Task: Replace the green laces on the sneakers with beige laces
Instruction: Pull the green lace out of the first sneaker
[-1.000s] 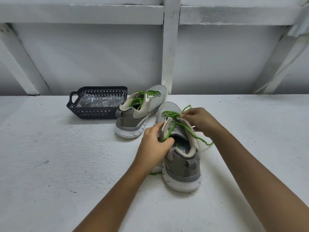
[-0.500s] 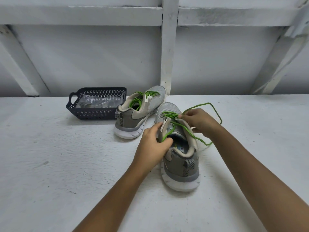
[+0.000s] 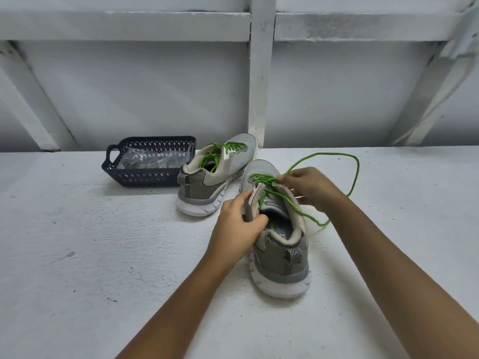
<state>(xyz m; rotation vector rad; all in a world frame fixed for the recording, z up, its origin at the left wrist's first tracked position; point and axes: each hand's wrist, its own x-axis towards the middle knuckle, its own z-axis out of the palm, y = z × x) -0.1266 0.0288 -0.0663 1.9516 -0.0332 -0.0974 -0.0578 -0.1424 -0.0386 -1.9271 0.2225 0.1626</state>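
Two grey sneakers stand on the white table. The near sneaker (image 3: 281, 250) points away from me, heel toward me. My left hand (image 3: 237, 224) grips its left collar, thumb inside the opening. My right hand (image 3: 308, 186) pinches the green lace (image 3: 356, 174) at the upper eyelets; a long loop of it arcs out to the right and trails back beside the shoe. The far sneaker (image 3: 215, 177) sits behind and left, its green lace (image 3: 220, 152) still threaded.
A dark perforated basket (image 3: 145, 174) holding a clear plastic packet stands at the back left, next to the far sneaker. A white wall with beams and a vertical post (image 3: 260, 81) rises right behind the table (image 3: 77, 255).
My right hand has drawn more green lace out of the near sneaker; the loop to the right has grown larger. My left hand keeps its hold on the collar.
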